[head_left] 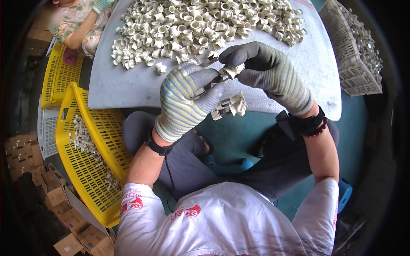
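Observation:
Both my hands wear striped grey-yellow knit gloves and meet over the table's near edge. My right hand (269,70) pinches a small cream, rough cup-shaped piece (232,71) between thumb and fingers. Close against it, my left hand (188,91) is closed on a slim metal piece (204,88), mostly hidden by the fingers; its kind does not show. Just below the left fingers is a silver metal part with a ragged cream piece (238,104) at its end. Whether the hand holds that part, I cannot tell.
A large heap of cream cup-shaped pieces (188,30) covers the far part of the grey table (128,87). A yellow crate (92,170) with small pieces stands left, a white crate (358,77) of parts right. Cardboard boxes (55,192) lie far left; another person (81,21) sits upper left.

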A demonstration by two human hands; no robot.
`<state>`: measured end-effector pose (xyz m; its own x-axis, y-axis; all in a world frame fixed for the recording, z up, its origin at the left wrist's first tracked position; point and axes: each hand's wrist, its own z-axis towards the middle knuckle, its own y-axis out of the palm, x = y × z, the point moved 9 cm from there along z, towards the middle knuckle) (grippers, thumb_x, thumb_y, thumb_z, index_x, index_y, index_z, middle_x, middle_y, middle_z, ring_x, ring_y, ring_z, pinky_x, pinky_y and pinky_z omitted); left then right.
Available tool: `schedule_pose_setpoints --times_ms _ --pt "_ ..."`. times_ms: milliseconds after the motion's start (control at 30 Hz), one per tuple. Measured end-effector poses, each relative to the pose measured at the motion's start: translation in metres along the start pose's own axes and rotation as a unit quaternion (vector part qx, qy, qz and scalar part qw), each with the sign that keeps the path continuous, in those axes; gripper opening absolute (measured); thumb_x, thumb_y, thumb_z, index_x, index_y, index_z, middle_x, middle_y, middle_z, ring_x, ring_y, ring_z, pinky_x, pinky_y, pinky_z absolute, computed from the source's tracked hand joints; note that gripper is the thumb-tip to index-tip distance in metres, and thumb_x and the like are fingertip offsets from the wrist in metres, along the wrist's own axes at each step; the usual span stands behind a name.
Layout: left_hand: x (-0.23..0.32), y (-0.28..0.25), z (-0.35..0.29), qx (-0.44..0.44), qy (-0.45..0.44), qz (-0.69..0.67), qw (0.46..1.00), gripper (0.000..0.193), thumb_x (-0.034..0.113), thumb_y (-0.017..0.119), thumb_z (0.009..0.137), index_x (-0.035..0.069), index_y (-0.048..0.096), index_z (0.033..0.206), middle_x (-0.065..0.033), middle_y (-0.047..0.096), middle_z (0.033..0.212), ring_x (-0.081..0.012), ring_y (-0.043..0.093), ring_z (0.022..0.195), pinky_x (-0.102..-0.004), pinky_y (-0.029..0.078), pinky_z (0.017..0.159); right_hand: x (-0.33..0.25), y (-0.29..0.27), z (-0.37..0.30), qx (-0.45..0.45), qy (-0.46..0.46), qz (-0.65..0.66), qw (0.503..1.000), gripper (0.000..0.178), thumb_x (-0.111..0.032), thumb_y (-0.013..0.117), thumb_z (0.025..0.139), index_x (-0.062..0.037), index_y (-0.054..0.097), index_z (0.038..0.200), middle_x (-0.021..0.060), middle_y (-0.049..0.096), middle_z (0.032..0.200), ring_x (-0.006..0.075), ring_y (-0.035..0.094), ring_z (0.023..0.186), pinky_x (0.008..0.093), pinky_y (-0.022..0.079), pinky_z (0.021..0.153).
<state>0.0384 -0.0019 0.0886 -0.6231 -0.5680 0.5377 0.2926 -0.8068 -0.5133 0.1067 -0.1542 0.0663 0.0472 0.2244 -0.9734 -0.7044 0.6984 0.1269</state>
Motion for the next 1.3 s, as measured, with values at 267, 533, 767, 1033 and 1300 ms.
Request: schedule_pose_setpoints --times_ms 267,533,767,1033,1300 --pt "0.002 0.002 0.000 -0.006 -0.006 -0.010 1.000 0.016 0.011 0.084 0.078 0.004 0.075 0.089 -0.0115 0.070 0.082 -0.0317 0.064 0.074 -0.0408 0.050 0.070 -0.004 -0.002 -0.003 -0.005 0.017 -0.067 0.998 0.026 0.002 0.074 0.094 -0.0018 0.073 0.119 0.0057 0.074 0.118 0.0147 0.069 0.112 0.0309 0.056 0.099" --pt "0.001 0.012 0.002 -0.062 -0.007 0.072 0.995 0.026 0.016 0.087 0.079 0.005 0.074 0.099 -0.0084 0.068 0.090 -0.0301 0.065 0.084 -0.0414 0.051 0.080 -0.001 -0.001 -0.006 0.051 0.025 -0.107 0.993 0.024 0.005 0.075 0.091 0.0010 0.075 0.114 0.0061 0.077 0.107 0.0123 0.071 0.100 0.0287 0.059 0.092" --pt "0.009 0.000 0.002 -0.041 0.058 0.146 0.987 0.029 0.027 0.085 0.080 0.007 0.076 0.099 -0.0088 0.068 0.086 -0.0317 0.064 0.079 -0.0423 0.051 0.073 -0.008 -0.006 -0.001 0.045 0.008 -0.155 0.987 0.022 0.002 0.075 0.092 -0.0004 0.076 0.114 0.0063 0.078 0.107 0.0119 0.072 0.098 0.0281 0.059 0.088" --pt "0.014 0.009 0.005 -0.055 0.090 0.098 0.990 0.021 0.027 0.082 0.086 0.009 0.072 0.089 -0.0099 0.067 0.095 -0.0319 0.062 0.092 -0.0445 0.048 0.086 0.008 0.000 -0.013 0.058 0.062 -0.052 0.995 0.022 0.002 0.076 0.090 0.0011 0.075 0.113 0.0071 0.078 0.107 0.0120 0.072 0.097 0.0279 0.059 0.085" --pt "-0.064 0.022 -0.013 -0.082 -0.249 -0.148 0.954 0.041 0.031 0.068 0.103 -0.003 0.068 0.125 -0.0125 0.073 0.107 -0.0195 0.068 0.096 -0.0333 0.054 0.086 -0.012 0.013 -0.002 -0.019 -0.001 -0.132 0.991 0.028 -0.010 0.082 0.090 -0.0043 0.076 0.117 0.0045 0.079 0.103 0.0109 0.071 0.096 0.0285 0.058 0.085"
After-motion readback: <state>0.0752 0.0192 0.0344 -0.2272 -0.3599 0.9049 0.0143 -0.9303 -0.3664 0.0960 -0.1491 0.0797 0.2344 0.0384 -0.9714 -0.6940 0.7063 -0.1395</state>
